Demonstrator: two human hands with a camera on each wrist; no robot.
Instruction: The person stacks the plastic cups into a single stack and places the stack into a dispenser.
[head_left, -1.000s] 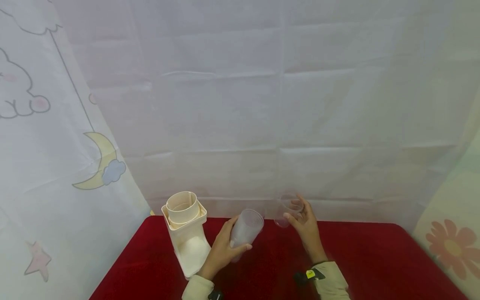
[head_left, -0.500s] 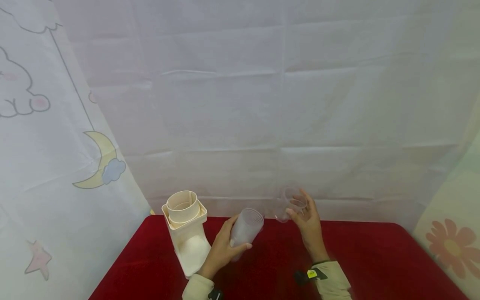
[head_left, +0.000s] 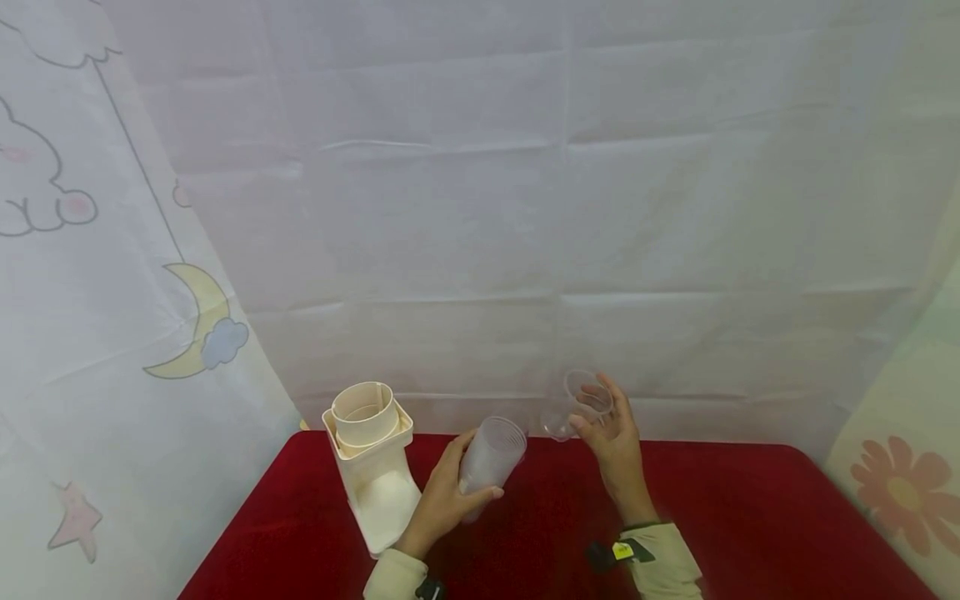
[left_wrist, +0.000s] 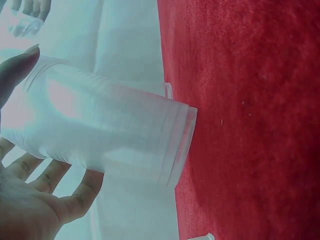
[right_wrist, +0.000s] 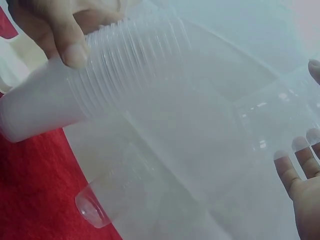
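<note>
A plain white, creased sheet (head_left: 465, 225) fills the back of your workspace, and a table with a red cover (head_left: 750, 517) runs across the bottom of the frame. At left you have a printed side panel with a yellow moon (head_left: 191, 325) and a pink star (head_left: 75, 521); at lower right, an orange flower (head_left: 903, 496) is printed on the opposite panel.

Your left hand (head_left: 442, 500), at bottom centre, grips a stack of clear cups (head_left: 491, 458). Its thumb and fingers are partly spread, curved round opposite sides of the stack, which is tilted with its rims toward the upper right. Whether the base of the stack touches the red cover, you cannot tell from these views.

Your right hand (head_left: 617, 437), right of centre, holds a single clear cup (head_left: 572, 408) between the thumb and the fingertips, which stand well apart across its width. That cup is tilted, rim toward the upper right, apart from the stack and seen against the sheet.

A loose clear cup (right_wrist: 112, 197) shows at lower left in your right wrist view, its base over the red cover. Left of your left hand in the head view stands a cream dispenser (head_left: 375, 467) with a round collar at its top
</note>
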